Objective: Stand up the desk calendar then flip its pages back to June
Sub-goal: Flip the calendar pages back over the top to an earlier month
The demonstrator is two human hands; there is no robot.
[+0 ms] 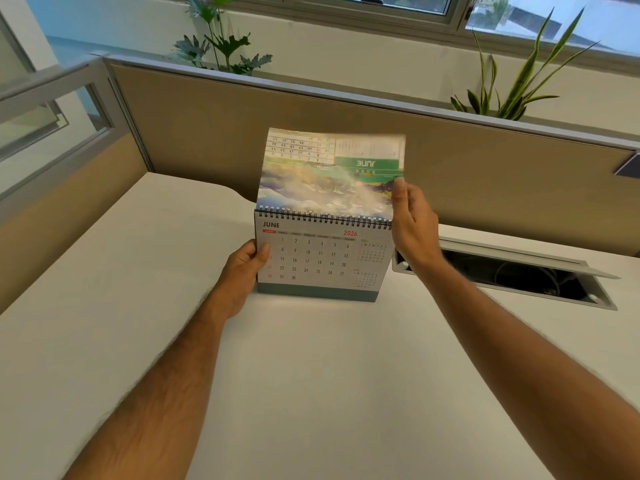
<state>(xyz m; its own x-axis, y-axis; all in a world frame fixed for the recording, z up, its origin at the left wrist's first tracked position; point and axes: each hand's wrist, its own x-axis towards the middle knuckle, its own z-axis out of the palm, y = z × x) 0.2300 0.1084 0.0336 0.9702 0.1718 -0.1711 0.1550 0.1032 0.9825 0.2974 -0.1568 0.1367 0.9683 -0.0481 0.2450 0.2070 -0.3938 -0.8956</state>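
Forearms are reaching in from the bottom corners of the frame over the pale surface (311,375); the calendar (322,261) is standing upright at centre frame, its base resting on the surface and its front face showing June 2026. Left hand (242,271) is gripping the calendar's left edge, thumb pressed on the date grid, steadying the stand; right hand (412,223) is pinching the right edge of a raised page (329,171), which is standing above the spiral binding (325,218) with its picture and an upside-down June label facing the camera.

Judging from the June face in front, the flipping is nearly done; the raised page is probably best carried over the binding in an arc, kept loose so the rings are not snagging or tearing the holes, while the left hand is holding the base down.

Behind, the partition (346,116) is standing near, leaving only modest room for the page to swing; at right an open cable hatch (519,275) is lying just beside the calendar's right corner, so sliding rightward is looking risky; at left and toward the camera, open room is plentiful.
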